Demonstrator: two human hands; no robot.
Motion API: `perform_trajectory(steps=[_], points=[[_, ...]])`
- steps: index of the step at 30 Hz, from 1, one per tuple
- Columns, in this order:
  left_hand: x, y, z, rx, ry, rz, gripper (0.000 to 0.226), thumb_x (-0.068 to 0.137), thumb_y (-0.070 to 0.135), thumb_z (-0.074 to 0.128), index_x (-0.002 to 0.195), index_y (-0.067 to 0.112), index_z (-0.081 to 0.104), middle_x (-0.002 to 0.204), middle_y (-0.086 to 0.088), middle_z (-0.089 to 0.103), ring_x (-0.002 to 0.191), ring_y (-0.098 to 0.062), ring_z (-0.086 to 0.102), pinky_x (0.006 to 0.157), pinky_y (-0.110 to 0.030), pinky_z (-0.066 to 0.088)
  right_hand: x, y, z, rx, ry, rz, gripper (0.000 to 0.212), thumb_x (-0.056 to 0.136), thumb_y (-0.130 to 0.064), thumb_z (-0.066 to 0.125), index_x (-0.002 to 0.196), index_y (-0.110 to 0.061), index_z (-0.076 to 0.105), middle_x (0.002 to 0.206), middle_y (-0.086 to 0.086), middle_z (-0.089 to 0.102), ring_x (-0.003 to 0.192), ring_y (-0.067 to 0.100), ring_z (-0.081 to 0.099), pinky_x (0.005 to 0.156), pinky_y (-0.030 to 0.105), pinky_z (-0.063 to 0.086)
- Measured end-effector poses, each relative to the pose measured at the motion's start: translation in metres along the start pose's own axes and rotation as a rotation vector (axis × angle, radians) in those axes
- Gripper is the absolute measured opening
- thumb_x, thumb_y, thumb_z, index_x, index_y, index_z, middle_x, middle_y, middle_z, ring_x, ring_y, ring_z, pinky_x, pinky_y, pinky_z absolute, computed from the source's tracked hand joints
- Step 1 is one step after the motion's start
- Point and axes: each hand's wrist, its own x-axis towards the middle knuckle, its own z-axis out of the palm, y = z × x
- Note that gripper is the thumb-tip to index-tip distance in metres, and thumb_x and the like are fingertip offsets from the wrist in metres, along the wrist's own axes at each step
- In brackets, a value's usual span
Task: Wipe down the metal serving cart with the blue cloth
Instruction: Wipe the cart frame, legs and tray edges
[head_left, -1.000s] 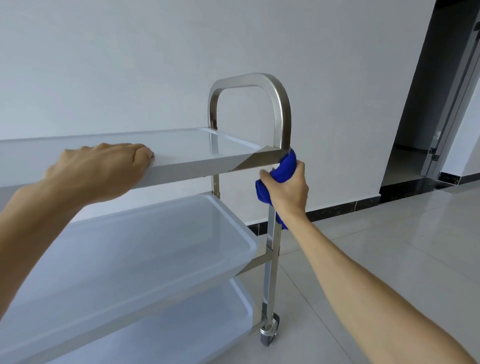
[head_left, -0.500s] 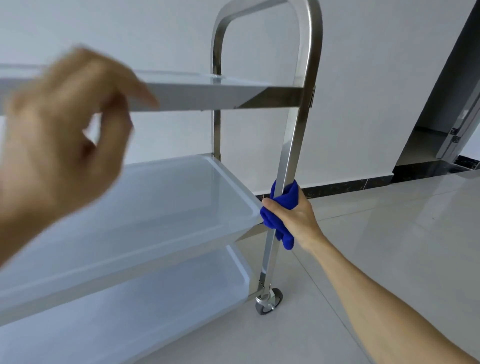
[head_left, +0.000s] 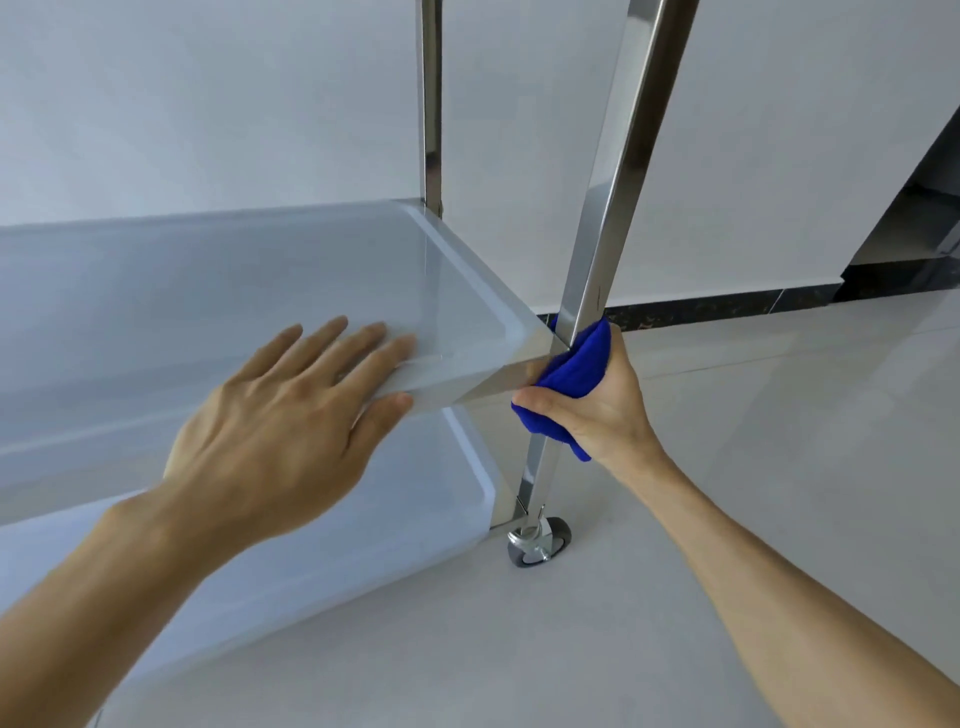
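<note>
Tiled floor (head_left: 753, 467) — one cart (head_left: 613, 156), one cloth (head_left: 576, 369), two hands

Two bare forearms, entering from the lower corners. No sleeves, no gloves. Left hand (head_left: 275, 441) seen from the back: knuckles and tendon lines showing, four long fingers (head_left: 363, 343) and a thumb, nails short and plain. Right hand (head_left: 597, 410) seen from the wrist side, thumb nail short. Faint veins along the right forearm. Wrists without watch or band; fingers without rings.
</note>
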Motion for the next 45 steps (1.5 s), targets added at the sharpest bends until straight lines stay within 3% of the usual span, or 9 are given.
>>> perform_trajectory(steps=[3, 11, 14, 24, 28, 34, 40, 42, 45], points=[[-0.002, -0.005, 0.005, 0.009, 0.054, 0.004, 0.062, 0.100, 0.059, 0.013, 0.151, 0.033, 0.034, 0.155, 0.006, 0.040, 0.144, -0.019, 0.037, 0.120, -0.039, 0.025, -0.005, 0.021, 0.016, -0.080, 0.131, -0.014, 0.044, 0.064, -0.035, 0.090, 0.084, -0.043, 0.052, 0.080, -0.011, 0.067, 0.075, 0.014, 0.069, 0.065, 0.026, 0.058], [-0.001, -0.009, 0.023, 0.004, 0.218, 0.037, 0.055, 0.102, 0.056, 0.023, 0.144, 0.029, 0.044, 0.147, 0.003, 0.052, 0.133, -0.025, 0.052, 0.108, -0.050, 0.042, -0.038, 0.106, 0.034, -0.115, 0.156, 0.083, 0.036, 0.075, -0.020, 0.078, 0.096, -0.034, 0.053, 0.089, -0.005, 0.067, 0.084, 0.021, 0.074, 0.067, 0.036, 0.061], [0.000, -0.010, 0.021, -0.004, 0.221, 0.024, 0.055, 0.102, 0.056, 0.022, 0.145, 0.029, 0.042, 0.148, 0.003, 0.051, 0.134, -0.024, 0.050, 0.109, -0.050, 0.042, -0.052, 0.123, 0.041, -0.178, 0.158, 0.170, 0.038, 0.074, -0.023, 0.076, 0.093, -0.043, 0.051, 0.086, -0.019, 0.067, 0.078, 0.003, 0.070, 0.056, 0.017, 0.053], [-0.010, -0.009, 0.017, 0.055, 0.310, 0.041, 0.050, 0.102, 0.049, 0.031, 0.134, 0.019, 0.056, 0.133, 0.001, 0.063, 0.124, -0.026, 0.058, 0.102, -0.043, 0.043, -0.061, 0.105, 0.029, -0.378, 0.008, 0.347, 0.047, 0.066, -0.040, 0.082, 0.100, -0.032, 0.051, 0.088, -0.009, 0.069, 0.080, 0.013, 0.072, 0.074, 0.036, 0.062], [-0.022, -0.016, 0.008, -0.081, 0.299, 0.171, 0.044, 0.097, 0.044, 0.048, 0.134, 0.022, 0.054, 0.133, 0.005, 0.060, 0.127, -0.023, 0.052, 0.106, -0.038, 0.037, -0.071, 0.062, 0.010, -0.448, -0.024, 0.313, 0.047, 0.069, -0.042, 0.086, 0.102, -0.039, 0.054, 0.092, -0.015, 0.070, 0.088, 0.007, 0.068, 0.073, 0.024, 0.052], [-0.064, -0.068, -0.016, -0.215, 0.297, 0.176, 0.055, 0.089, 0.054, 0.052, 0.140, 0.033, 0.044, 0.139, 0.010, 0.052, 0.128, -0.021, 0.049, 0.104, -0.042, 0.040, -0.066, -0.066, -0.010, -0.658, 0.013, 0.109, 0.039, 0.072, -0.050, 0.083, 0.098, -0.039, 0.057, 0.091, -0.017, 0.069, 0.081, -0.002, 0.066, 0.068, 0.021, 0.051], [-0.094, -0.105, -0.033, -0.120, 0.200, 0.050, 0.060, 0.083, 0.055, 0.062, 0.138, 0.037, 0.044, 0.138, 0.014, 0.052, 0.125, -0.019, 0.052, 0.102, -0.041, 0.042, -0.058, -0.156, 0.022, -0.702, 0.135, -0.457, 0.048, 0.074, -0.059, 0.075, 0.114, -0.044, 0.055, 0.106, -0.027, 0.062, 0.099, -0.004, 0.059, 0.082, 0.006, 0.044], [-0.103, -0.114, -0.033, -0.079, 0.183, 0.034, 0.065, 0.078, 0.053, 0.071, 0.136, 0.035, 0.048, 0.135, 0.014, 0.055, 0.121, -0.020, 0.056, 0.099, -0.042, 0.045, -0.043, -0.157, 0.049, -0.864, 0.089, -0.623, 0.060, 0.077, -0.062, 0.069, 0.127, -0.032, 0.055, 0.119, -0.018, 0.057, 0.113, 0.006, 0.053, 0.099, 0.023, 0.043], [-0.117, -0.131, -0.029, -0.035, 0.157, -0.020, 0.073, 0.068, 0.049, 0.083, 0.133, 0.034, 0.053, 0.130, 0.015, 0.059, 0.116, -0.020, 0.060, 0.095, -0.044, 0.048, -0.037, -0.125, 0.080, -1.308, -0.221, -0.441, 0.089, 0.071, -0.074, 0.065, 0.147, -0.040, 0.032, 0.149, -0.010, 0.037, 0.137, 0.020, 0.032, 0.110, 0.048, 0.032]])
